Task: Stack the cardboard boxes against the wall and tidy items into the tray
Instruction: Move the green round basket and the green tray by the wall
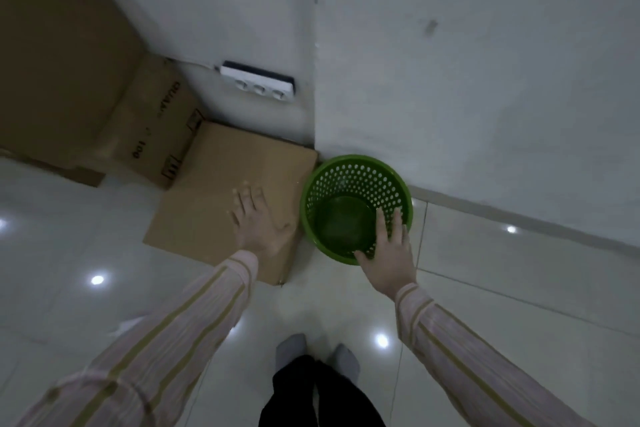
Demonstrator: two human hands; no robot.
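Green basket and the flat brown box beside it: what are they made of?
Green basket: likely moulded plastic, slightly glossy, its wall pierced with rows of round holes. Flat brown box: apparently cardboard, matt tan, with sharp folded edges.

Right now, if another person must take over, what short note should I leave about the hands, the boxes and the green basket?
Left hand: open, fingers spread over the flat cardboard box; contact unclear.
Right hand: open, fingers straight across the near rim of the green basket.
The box lies on the floor against the wall, beside the printed box; the basket stands right of it.
Done: boxes are by the wall.
Left: stacking them; the basket looks empty.
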